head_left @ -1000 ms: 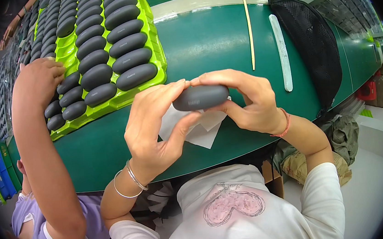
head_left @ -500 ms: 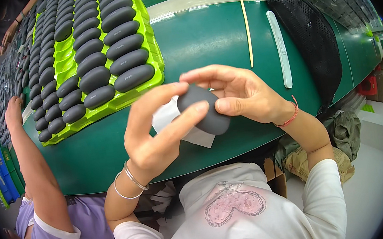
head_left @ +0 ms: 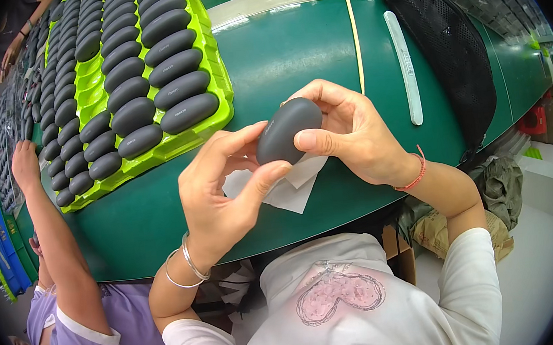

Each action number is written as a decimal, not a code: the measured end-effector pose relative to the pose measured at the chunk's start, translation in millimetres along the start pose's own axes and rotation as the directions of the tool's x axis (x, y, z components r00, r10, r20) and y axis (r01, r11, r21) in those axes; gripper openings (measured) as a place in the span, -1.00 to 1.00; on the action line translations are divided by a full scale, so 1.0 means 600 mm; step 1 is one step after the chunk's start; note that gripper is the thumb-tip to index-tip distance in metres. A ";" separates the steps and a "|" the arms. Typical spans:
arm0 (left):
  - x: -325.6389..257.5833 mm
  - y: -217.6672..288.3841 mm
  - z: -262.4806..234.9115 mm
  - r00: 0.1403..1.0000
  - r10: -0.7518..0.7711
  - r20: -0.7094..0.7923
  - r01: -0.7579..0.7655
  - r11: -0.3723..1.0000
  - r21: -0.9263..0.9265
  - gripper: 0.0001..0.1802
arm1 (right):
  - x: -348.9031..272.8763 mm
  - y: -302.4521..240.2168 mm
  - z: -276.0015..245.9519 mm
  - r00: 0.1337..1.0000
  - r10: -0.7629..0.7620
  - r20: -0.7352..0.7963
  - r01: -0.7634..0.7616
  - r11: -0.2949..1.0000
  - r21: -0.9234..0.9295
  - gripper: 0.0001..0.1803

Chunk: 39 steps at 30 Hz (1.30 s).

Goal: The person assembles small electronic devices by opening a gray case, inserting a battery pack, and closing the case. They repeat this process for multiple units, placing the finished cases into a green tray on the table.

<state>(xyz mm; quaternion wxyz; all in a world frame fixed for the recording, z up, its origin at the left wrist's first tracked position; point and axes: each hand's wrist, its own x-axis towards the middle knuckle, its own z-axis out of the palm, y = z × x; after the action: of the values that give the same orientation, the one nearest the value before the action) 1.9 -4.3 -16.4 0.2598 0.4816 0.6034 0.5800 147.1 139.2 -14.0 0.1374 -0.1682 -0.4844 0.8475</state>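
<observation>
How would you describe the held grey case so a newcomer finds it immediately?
Find the green table; a white sheet lies near its front edge. Above it, between left hand and right hand, is the dark grey oval case. Its lookalikes sit in the lime tray; this one is held.

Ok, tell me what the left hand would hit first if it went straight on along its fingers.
The left hand would meet the dark grey oval case first, right at its fingertips; whether they touch it is hard to tell. The right hand is just beyond.
</observation>
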 end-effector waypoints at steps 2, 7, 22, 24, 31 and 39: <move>0.000 -0.003 -0.007 0.998 -0.062 0.015 0.063 0.996 -0.071 -0.56 | 0.000 -0.002 -0.001 0.999 -0.038 0.003 0.038 0.998 -0.055 -0.58; -0.002 -0.002 -0.022 0.974 -0.219 0.057 0.226 0.933 -0.279 -0.68 | 0.002 0.005 -0.009 0.990 -0.136 0.046 0.141 0.979 -0.145 -0.56; 0.005 0.019 -0.010 0.889 -0.392 0.234 0.456 0.721 -0.523 -0.66 | 0.004 0.028 -0.012 0.895 -0.441 0.060 0.441 0.860 -0.255 -0.45; 0.004 0.014 -0.010 0.916 -0.370 0.152 0.395 0.777 -0.489 -0.68 | 0.005 0.025 -0.007 0.900 -0.436 0.026 0.418 0.842 -0.341 -0.53; -0.007 0.011 -0.012 0.994 -0.105 -0.005 0.104 0.992 -0.069 -0.75 | -0.005 -0.013 0.014 0.996 0.015 0.086 0.019 0.924 -0.381 -0.60; 0.002 0.009 -0.029 0.997 -0.053 0.064 0.057 0.997 -0.057 -0.73 | -0.001 -0.021 0.006 0.985 -0.021 0.173 0.100 0.882 -0.460 -0.57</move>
<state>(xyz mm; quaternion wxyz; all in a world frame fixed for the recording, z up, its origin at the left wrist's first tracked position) -12.3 -11.6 -7.9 0.3083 0.4750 0.5908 0.5747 146.7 142.2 -1.2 0.0795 -0.1114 -0.6885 0.7123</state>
